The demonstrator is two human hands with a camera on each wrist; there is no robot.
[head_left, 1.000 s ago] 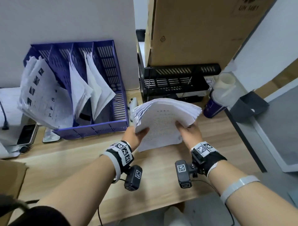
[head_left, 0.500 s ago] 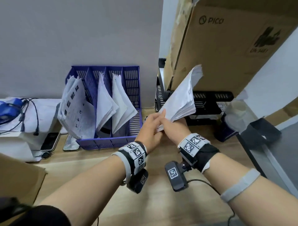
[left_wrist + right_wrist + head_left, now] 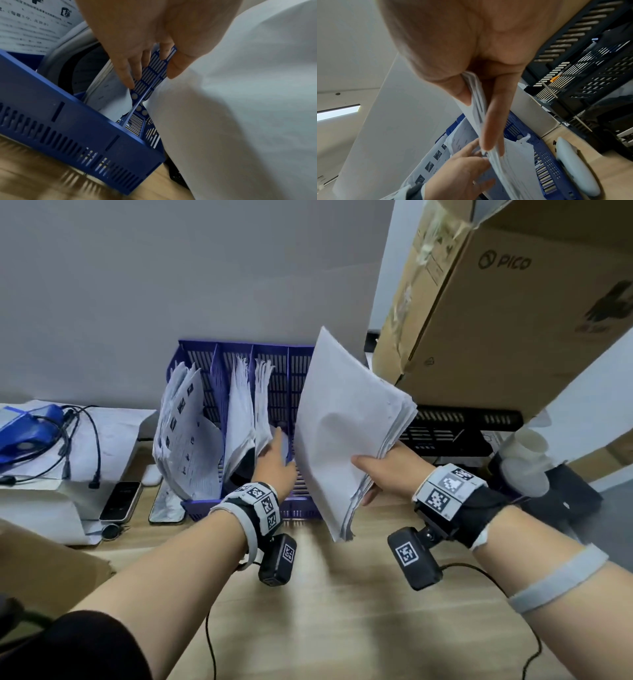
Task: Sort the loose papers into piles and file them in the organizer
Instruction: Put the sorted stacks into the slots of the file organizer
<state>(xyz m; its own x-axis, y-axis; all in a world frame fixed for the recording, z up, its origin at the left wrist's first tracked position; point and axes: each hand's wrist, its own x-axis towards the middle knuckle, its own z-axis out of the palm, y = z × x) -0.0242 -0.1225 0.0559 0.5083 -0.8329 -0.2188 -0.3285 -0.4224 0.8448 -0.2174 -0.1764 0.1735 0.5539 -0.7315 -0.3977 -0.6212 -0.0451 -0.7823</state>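
A blue four-slot organizer (image 3: 205, 361) stands against the wall, with paper bundles in its three left slots. My right hand (image 3: 376, 470) pinches a thick stack of white sheets (image 3: 342, 433) by one edge and holds it upright just in front of the rightmost slot. In the right wrist view the thumb and fingers (image 3: 489, 121) clamp the stack (image 3: 513, 169). My left hand (image 3: 277, 453) reaches into the organizer with straight fingers (image 3: 126, 73) against the third slot's papers (image 3: 111, 97). Its thumb lies across the divider (image 3: 147, 81). The stack (image 3: 240, 108) fills the right of that view.
A large cardboard box (image 3: 496, 320) sits on a black tray (image 3: 455, 433) to the right. Two phones (image 3: 121, 501) lie left of the organizer beside a white box with cables (image 3: 51, 446). White cups (image 3: 524, 460) stand at the far right, and more cardboard (image 3: 34, 570) lies near left.
My left hand has let go of the stack and reached into the organizer. My right hand alone has swung the stack upright and leftward to the organizer's right end.
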